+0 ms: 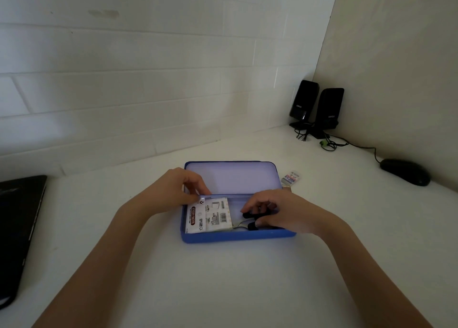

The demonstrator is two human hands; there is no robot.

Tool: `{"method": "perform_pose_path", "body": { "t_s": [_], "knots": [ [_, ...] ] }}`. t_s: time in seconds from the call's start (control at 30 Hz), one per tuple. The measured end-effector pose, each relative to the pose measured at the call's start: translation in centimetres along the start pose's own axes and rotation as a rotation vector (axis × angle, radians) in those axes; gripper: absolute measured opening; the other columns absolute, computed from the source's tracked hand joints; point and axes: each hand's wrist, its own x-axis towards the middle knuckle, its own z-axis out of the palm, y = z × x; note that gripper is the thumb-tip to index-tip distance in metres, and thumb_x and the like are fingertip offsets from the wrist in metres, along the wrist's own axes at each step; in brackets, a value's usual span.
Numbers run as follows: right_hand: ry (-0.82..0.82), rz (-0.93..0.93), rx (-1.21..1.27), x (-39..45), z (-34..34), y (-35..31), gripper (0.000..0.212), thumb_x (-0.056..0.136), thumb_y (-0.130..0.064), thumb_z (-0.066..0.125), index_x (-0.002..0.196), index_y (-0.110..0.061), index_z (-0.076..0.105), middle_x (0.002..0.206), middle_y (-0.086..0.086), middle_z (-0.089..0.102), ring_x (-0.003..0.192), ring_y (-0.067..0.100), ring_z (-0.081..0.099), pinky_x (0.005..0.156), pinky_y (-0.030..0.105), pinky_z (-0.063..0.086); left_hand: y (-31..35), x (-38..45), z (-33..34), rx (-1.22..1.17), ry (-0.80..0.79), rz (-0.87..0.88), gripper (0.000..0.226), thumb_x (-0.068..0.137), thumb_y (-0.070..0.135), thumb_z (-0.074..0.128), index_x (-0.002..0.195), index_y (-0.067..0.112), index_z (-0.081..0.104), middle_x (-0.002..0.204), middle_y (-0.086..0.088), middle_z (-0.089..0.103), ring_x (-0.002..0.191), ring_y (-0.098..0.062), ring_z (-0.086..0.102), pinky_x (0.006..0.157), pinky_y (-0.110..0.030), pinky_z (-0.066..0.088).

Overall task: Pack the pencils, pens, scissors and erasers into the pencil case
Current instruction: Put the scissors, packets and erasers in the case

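A blue pencil case [238, 237] lies open on the white desk, its lid [230, 176] tilted back. Inside at the left lies a white sticky-note pack [209, 218]. My left hand [173, 191] pinches the pack's top left corner at the case's left end. Black-handled scissors [247, 224] lie in the right half of the case, blades pointing left under the pack. My right hand [275, 213] curls its fingers round the scissors' handles. An eraser in a white and blue sleeve [291, 177] lies on the desk just right of the lid.
A black laptop [19, 228] sits at the left edge. Two black speakers [317, 107] stand in the far right corner with cables [329, 144] trailing. A black mouse [405, 171] lies at the right by the wall.
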Motion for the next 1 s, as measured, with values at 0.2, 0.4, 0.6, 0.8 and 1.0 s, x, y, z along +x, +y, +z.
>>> {"method": "perform_pose_path", "body": {
  "t_s": [0.2,0.4,0.6,0.8,1.0],
  "knots": [
    [-0.004,0.000,-0.009,0.1,0.0,0.0,0.027,0.080,-0.014,0.070,0.101,-0.030,0.067,0.094,-0.007,0.064,0.081,0.001,0.055,0.080,0.022,0.048,-0.1,0.1,0.1,0.030,0.042,-0.008,0.020,0.075,0.010,0.074,0.074,0.030,0.069,0.077,0.009,0.069,0.066,0.001,0.057,0.057,-0.009,0.043],
    [-0.008,0.001,-0.011,0.1,0.0,0.1,0.028,0.080,-0.014,0.070,0.102,-0.030,0.067,0.095,-0.008,0.064,0.083,0.002,0.056,0.080,0.021,0.049,1.3,-0.2,0.6,-0.087,-0.022,-0.023,0.031,0.066,0.028,0.082,0.093,0.033,0.068,0.090,0.019,0.064,0.079,0.005,0.060,0.064,-0.008,0.045],
    [-0.012,-0.003,-0.037,0.0,0.0,0.1,0.028,0.080,-0.015,0.069,0.103,-0.031,0.066,0.096,-0.009,0.064,0.086,0.004,0.056,0.078,0.018,0.047,1.8,-1.1,-0.3,-0.132,-0.396,-0.004,0.051,0.072,0.023,0.079,0.111,0.049,0.059,0.128,0.024,0.049,0.117,0.003,0.047,0.094,-0.018,0.048],
    [-0.016,0.002,-0.042,0.1,0.0,0.1,0.028,0.081,-0.015,0.069,0.105,-0.030,0.066,0.097,-0.008,0.063,0.084,0.002,0.054,0.078,0.019,0.047,1.5,-1.1,-0.5,-0.103,-0.461,0.030,0.059,0.073,0.015,0.078,0.112,0.054,0.057,0.137,0.030,0.036,0.126,0.007,0.036,0.097,-0.015,0.044],
    [-0.015,-0.001,-0.025,0.1,0.0,0.1,0.028,0.081,-0.014,0.069,0.104,-0.029,0.066,0.096,-0.005,0.063,0.082,0.004,0.054,0.078,0.019,0.047,2.2,-1.0,0.3,-0.035,-0.455,0.038,0.054,0.076,0.019,0.076,0.111,0.055,0.056,0.131,0.023,0.037,0.114,0.005,0.040,0.083,-0.006,0.046]
  ]
}}
